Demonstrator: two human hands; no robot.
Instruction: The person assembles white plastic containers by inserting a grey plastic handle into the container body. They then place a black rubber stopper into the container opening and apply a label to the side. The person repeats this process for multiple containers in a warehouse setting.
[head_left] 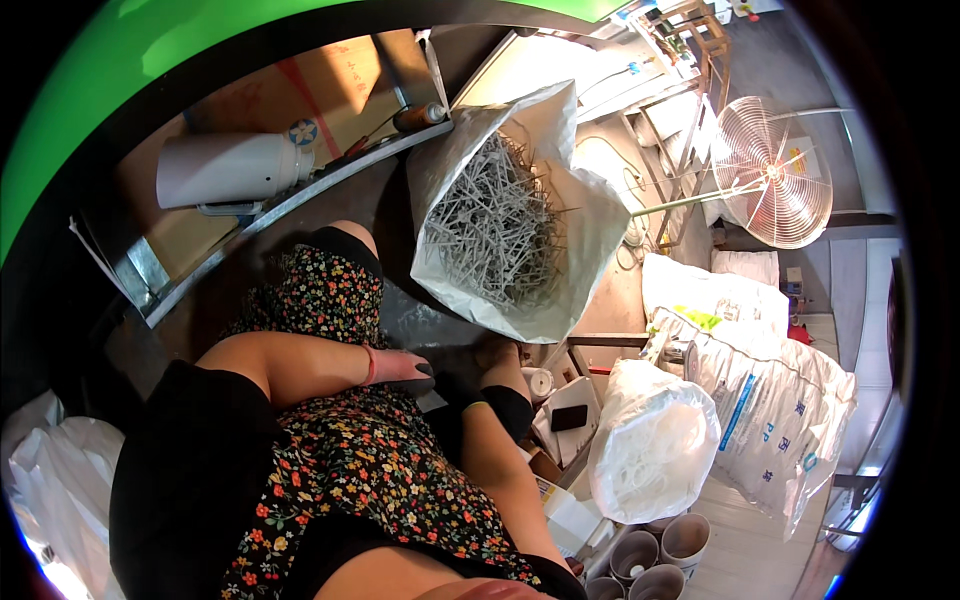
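My left hand [402,368], in a pink glove with dark grey fingertips, is over my lap. Its fingers are closed together and point right; what they hold, if anything, is hidden. Just right of it is my right hand [453,391], in a dark glove with a yellow cuff. Its fingers blend into dark clothing. A small whitish piece [431,402] shows between the two hands, too small to name. Beyond them stands a large open white sack [592,215], full of thin grey stick-like pieces [490,220].
At upper left, a white cylindrical device [235,170] lies by a metal-edged shelf [300,195]. On the right are a metal fan [772,172], stuffed white sacks [770,400], a bag of white pieces [655,440], a dark phone [569,417] and several cups [686,540].
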